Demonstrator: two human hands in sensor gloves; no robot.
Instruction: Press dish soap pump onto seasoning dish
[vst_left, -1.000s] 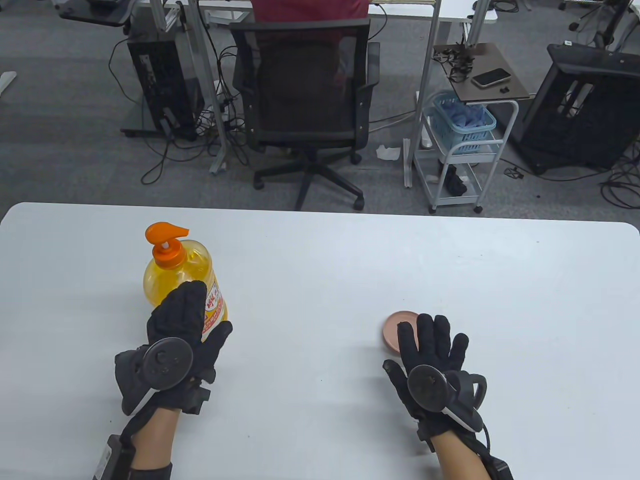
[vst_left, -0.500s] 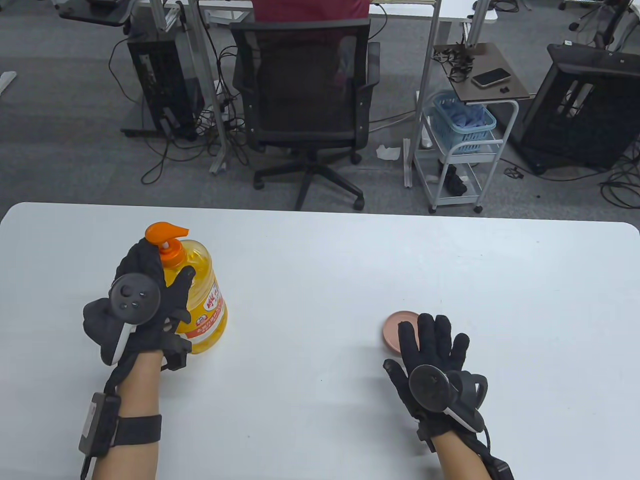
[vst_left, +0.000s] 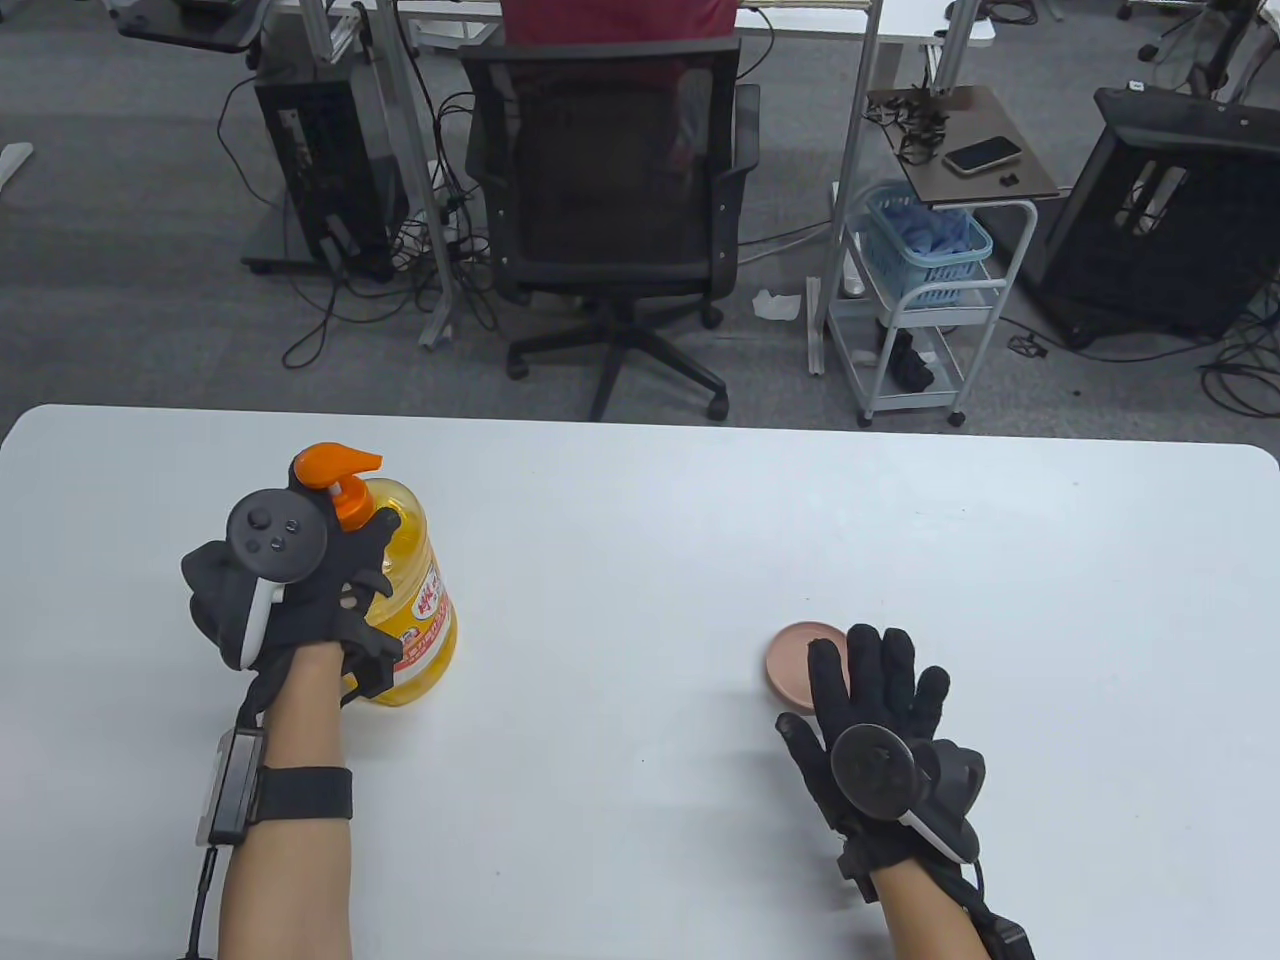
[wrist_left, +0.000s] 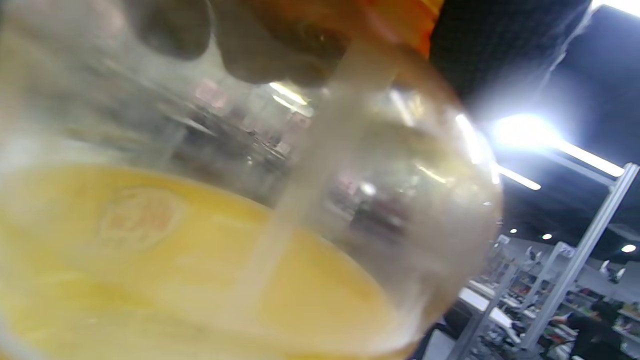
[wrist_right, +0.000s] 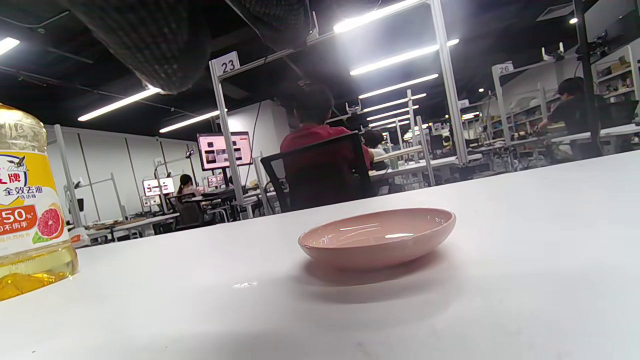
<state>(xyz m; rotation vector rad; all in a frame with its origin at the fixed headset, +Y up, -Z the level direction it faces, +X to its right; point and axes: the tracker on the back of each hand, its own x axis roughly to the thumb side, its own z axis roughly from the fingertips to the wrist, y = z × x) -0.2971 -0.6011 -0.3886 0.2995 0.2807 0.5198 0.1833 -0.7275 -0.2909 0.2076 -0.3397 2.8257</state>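
A yellow dish soap bottle (vst_left: 420, 590) with an orange pump head (vst_left: 335, 467) stands at the left of the white table (vst_left: 640, 520). My left hand (vst_left: 330, 560) grips the bottle at its neck and shoulder, thumb toward me. The left wrist view shows the bottle (wrist_left: 225, 225) very close and blurred. A small pink seasoning dish (vst_left: 797, 660) lies at the right. My right hand (vst_left: 880, 690) is flat and open with fingers spread over the dish's near edge, holding nothing. The right wrist view shows the dish (wrist_right: 377, 237) empty and the bottle (wrist_right: 30, 200) at far left.
A black office chair (vst_left: 610, 200) and a white cart (vst_left: 925, 290) with a blue basket stand on the floor beyond the table's far edge. Bare table surface lies between bottle and dish.
My left hand rose from the bottle's lower front to its neck and took hold there. The bottle tilted slightly. My right hand shifted a little right and toward me.
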